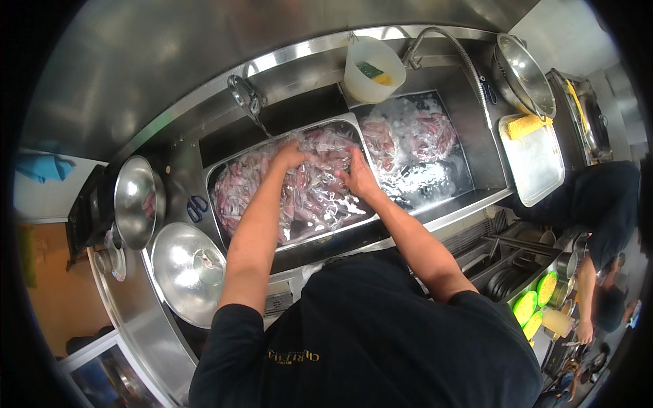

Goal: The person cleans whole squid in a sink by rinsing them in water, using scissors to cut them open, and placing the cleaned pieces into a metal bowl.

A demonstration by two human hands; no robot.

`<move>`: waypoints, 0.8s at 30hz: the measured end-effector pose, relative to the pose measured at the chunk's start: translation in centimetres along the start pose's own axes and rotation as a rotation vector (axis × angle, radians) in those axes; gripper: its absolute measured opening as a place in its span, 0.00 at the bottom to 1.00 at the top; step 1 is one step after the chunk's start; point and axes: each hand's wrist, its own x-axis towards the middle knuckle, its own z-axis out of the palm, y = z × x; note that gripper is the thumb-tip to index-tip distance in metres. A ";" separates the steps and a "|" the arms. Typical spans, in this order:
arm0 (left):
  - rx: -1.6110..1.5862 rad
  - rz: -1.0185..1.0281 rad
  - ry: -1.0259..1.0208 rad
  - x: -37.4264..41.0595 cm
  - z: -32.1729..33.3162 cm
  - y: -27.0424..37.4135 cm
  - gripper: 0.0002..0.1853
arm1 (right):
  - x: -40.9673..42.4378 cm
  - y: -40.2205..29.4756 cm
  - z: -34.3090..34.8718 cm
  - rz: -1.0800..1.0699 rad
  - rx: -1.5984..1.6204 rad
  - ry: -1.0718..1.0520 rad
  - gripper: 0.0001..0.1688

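A deep steel pan (pixel 363 133) stands in the left sink basin, filled with water and raw pinkish-purple seafood that looks like squid (pixel 311 188). My left hand (pixel 290 156) reaches into the pile near the pan's far side; its fingertips are partly hidden, so a grip cannot be made out. Over the pan's right part, my right hand (pixel 360 176) has its thumb spread from its fingers, holding nothing visible. Beyond my left hand, a faucet (pixel 247 99) points down at the pan. In the right basin (pixel 474 153), two more squid piles (pixel 378 140) (pixel 433 135) lie in foamy water.
A white plastic tub (pixel 375 76) with sponges hangs behind. Left are blue-handled scissors (pixel 197 208) and steel bowls (pixel 133 204) (pixel 178 285). Right are a hose faucet (pixel 472 66), stacked bowls (pixel 525 76) and a tray (pixel 535 166) with a yellow cloth (pixel 528 126). A co-worker's arm (pixel 586 290) shows lower right.
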 end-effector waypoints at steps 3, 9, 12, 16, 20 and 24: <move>0.054 0.167 0.102 -3.6 -1.2 2.4 0.38 | 0.4 1.3 -0.2 -0.003 0.031 0.021 0.43; 0.102 0.264 0.122 -4.7 -1.9 1.5 0.39 | 1.3 1.9 0.0 -0.013 0.091 -0.041 0.43; 0.111 0.207 0.060 -3.1 -2.2 0.8 0.42 | 1.7 2.2 -0.3 0.023 0.091 -0.092 0.46; 0.038 0.135 0.027 -1.4 -1.6 1.2 0.50 | 2.2 2.3 -0.7 0.016 0.086 -0.068 0.48; -0.202 -0.050 0.192 0.4 1.3 -1.2 0.52 | 1.7 0.4 -0.4 0.064 0.053 -0.005 0.53; -0.157 -0.005 0.249 -2.8 -0.4 3.7 0.34 | -0.6 -1.7 -0.8 0.146 -0.147 0.001 0.47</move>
